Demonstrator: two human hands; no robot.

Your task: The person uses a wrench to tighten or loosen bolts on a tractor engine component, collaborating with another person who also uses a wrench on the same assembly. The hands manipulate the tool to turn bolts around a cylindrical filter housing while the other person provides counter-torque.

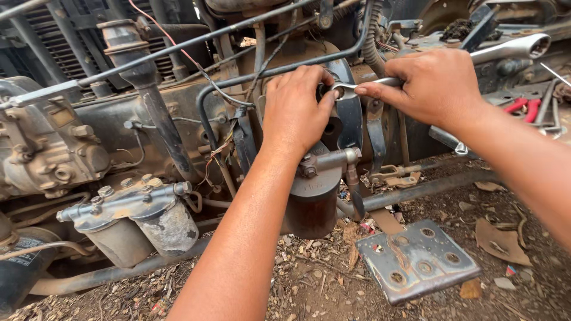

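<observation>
A view from above and behind two bare forearms reaching into the side of an old, grimy engine. The right hand [437, 86] comes in from the right edge, arm stretched leftward, knuckles up, fingers curled around the shaft of a shiny metal wrench [363, 87]. The wrench lies almost level, its ring end pointing left and sitting on a fastener on a dark round plate [351, 119] bolted to the engine. That ring end is just past the right hand's fingertips and touches the fingertips of the left hand.

The left hand [294, 110] rises from the bottom centre, forearm running steeply upward, back of the hand toward the camera. Its fingers are bent over and pressed against the plate and the ring end of the wrench, steadying it; whether they grip the wrench or only rest on it cannot be told.

Directly below the left wrist hangs a dark cylindrical filter canister [312, 205] with a metal head and bolts on top. Further left, two dusty grey filter bowls [148, 229] sit side by side under a shared bracket. A second, larger wrench [511, 47] lies on the engine behind the right hand, well apart from it, and red-handled pliers [523, 107] rest just beyond the right wrist. On the dirt ground [523, 297], littered with chips and dry leaves, a worn metal foot plate [416, 261] with round holes lies below the right forearm.
</observation>
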